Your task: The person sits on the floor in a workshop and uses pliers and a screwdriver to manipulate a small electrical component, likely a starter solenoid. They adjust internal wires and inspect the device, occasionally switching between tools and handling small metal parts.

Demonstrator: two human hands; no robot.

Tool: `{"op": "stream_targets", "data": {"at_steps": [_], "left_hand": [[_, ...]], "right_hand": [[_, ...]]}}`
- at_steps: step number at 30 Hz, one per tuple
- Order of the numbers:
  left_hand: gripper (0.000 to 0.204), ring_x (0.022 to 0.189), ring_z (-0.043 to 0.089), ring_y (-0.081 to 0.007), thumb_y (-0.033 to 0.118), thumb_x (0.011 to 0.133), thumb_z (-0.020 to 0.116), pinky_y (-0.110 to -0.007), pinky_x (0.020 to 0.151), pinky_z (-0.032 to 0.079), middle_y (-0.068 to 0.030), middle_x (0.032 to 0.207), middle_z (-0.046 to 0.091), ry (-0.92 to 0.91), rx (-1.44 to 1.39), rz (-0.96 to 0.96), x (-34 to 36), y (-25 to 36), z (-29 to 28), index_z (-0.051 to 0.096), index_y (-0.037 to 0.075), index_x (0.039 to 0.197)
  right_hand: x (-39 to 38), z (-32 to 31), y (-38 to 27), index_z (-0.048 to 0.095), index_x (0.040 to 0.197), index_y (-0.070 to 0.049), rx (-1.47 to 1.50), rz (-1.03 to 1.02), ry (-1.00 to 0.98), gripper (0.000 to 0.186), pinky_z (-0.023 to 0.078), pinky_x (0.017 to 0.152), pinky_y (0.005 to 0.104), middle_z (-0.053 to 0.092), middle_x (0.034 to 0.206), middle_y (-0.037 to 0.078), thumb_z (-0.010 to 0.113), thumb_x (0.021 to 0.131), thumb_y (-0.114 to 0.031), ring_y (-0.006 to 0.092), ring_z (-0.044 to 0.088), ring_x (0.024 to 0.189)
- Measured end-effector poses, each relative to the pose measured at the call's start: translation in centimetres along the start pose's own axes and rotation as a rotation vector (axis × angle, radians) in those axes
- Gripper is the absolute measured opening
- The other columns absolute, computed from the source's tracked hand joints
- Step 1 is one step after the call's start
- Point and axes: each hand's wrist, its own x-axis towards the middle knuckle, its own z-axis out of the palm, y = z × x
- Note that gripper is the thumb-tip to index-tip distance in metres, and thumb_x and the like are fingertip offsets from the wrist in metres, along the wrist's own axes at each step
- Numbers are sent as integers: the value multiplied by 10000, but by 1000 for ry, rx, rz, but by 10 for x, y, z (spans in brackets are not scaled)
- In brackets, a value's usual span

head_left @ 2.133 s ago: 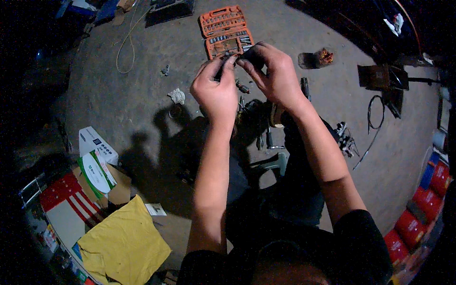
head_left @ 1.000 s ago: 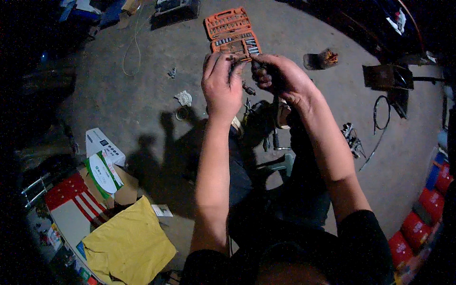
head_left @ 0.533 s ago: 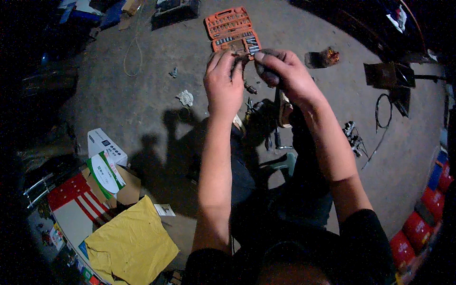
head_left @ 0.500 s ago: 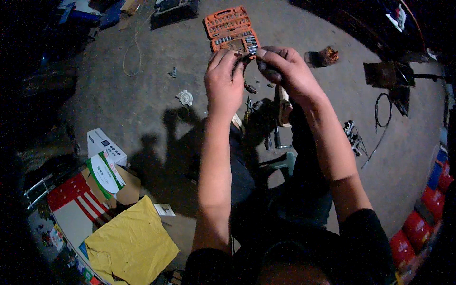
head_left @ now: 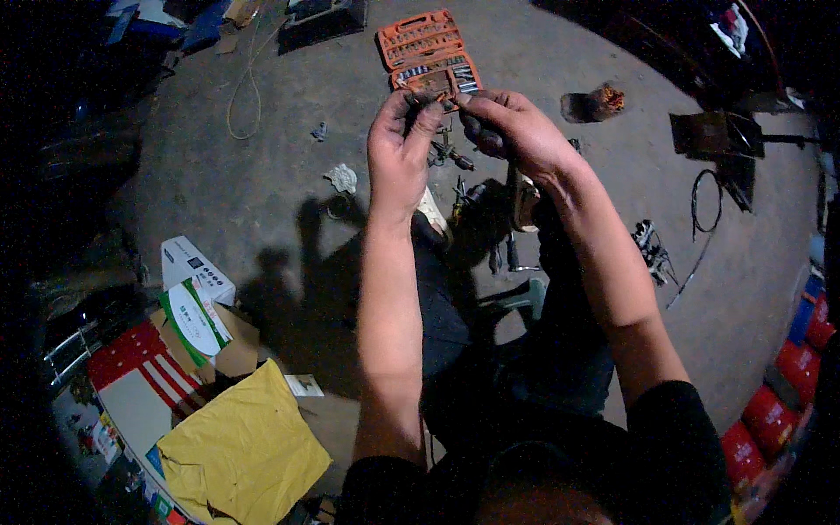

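Observation:
In front of me both hands are raised and close together, their fingers blackened with grime. My left hand (head_left: 398, 149) is closed, thumb and fingers pinched on something too small and dark to make out. My right hand (head_left: 516, 131) is pinched too, its thumb and fingertips almost meeting the left ones; whatever it holds is hidden. Just beyond the fingertips lies an orange socket set case (head_left: 418, 42), opened flat on the floor with rows of metal sockets. Dark hand tools (head_left: 459, 157) lie below the hands, near my light-coloured shoe (head_left: 433, 214).
A crumpled white rag (head_left: 341, 179) lies on the floor at left. Nearer stand a white box (head_left: 197, 262) and a yellow bag (head_left: 241, 451). Toward the right are a metal part with wires (head_left: 652, 249), a black cable (head_left: 705, 206) and red containers (head_left: 761, 416).
My left hand has shifted slightly left and turned, its thumb now more visible. My right hand has moved a little left, still pinched. More of the socket case and the tools below shows.

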Motion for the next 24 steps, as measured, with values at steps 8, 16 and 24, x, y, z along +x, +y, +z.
{"op": "stream_targets", "data": {"at_steps": [8,16,24], "left_hand": [[192,851,555,-105,115,853,614,-244,780,444,-42,942,611,90,209,52,8,4,4,578,3,1004],[206,833,574,-100,87,826,639,-234,756,459,-42,930,629,20,279,25,6,10,6,592,-1,1006],[223,834,573,-100,113,814,655,-239,762,453,-40,935,631,10,296,41,6,8,8,606,0,1000]], "right_hand": [[3,-5,5,606,992,30,-367,-284,109,357,468,625,296,620,763,63,574,873,-305,150,572,658],[8,-2,11,608,978,14,-687,-668,285,272,485,629,354,626,845,203,626,822,-207,326,622,716],[14,-5,15,619,946,5,-767,-797,316,226,471,675,401,607,852,200,605,820,-181,361,586,766]]}}
